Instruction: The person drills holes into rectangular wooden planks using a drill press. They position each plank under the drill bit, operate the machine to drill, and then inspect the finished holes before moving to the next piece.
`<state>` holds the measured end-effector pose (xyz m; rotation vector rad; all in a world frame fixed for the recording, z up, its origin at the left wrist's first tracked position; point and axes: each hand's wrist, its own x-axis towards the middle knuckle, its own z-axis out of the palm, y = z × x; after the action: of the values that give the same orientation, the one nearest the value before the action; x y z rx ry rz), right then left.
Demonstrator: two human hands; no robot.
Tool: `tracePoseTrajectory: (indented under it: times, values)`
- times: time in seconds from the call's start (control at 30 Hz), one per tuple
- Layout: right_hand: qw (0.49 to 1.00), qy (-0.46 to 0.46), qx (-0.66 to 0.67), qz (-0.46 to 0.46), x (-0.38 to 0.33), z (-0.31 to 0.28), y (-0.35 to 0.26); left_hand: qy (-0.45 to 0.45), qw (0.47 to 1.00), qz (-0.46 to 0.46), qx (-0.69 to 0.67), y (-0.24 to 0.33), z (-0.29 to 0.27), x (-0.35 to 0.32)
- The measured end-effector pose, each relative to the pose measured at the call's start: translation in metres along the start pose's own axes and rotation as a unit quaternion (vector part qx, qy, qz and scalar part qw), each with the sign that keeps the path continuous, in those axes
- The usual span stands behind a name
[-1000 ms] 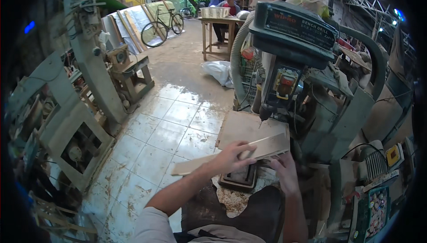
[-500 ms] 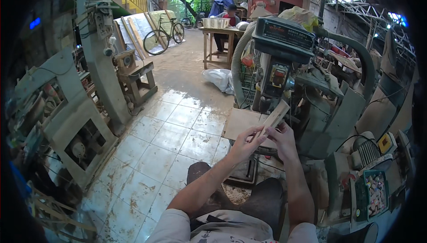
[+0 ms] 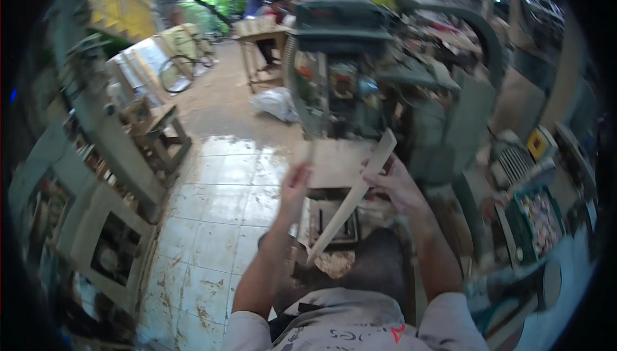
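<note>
A person's right hand [image 3: 400, 187] grips a thin wooden slat [image 3: 352, 198] near its upper end, fingers closed around it. The slat slants from upper right down to lower left, held in the air in front of a green saw [image 3: 340, 62]. The left hand [image 3: 294, 187] is raised just beside it, fingers loosely open, holding nothing. The slat looks light, stiff and easily snapped; a grip near the middle would balance it.
</note>
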<state>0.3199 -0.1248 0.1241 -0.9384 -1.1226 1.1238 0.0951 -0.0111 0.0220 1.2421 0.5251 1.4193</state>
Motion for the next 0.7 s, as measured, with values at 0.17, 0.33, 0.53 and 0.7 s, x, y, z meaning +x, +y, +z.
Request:
tracePoseTrajectory:
  times: [0.17, 0.33, 0.53, 0.7]
  values:
    - [0.988, 0.142, -0.04, -0.041, -0.092, -0.083, -0.008, 0.001, 1.0, 0.009, -0.011, -0.003, -0.068, 0.001]
    - [0.9, 0.427, -0.073, -0.052, -0.228, -0.136, 0.003, 0.01, 1.0, -0.018, 0.007, 0.026, -0.037, -0.002]
    - [0.779, 0.618, 0.062, -0.084, -0.348, -0.138, 0.115, 0.018, 0.998, -0.025, 0.051, 0.031, -0.021, -0.004]
    - [0.722, 0.674, 0.075, -0.14, -0.382, -0.126, 0.186, 0.02, 0.996, -0.021, 0.084, 0.033, 0.002, -0.007]
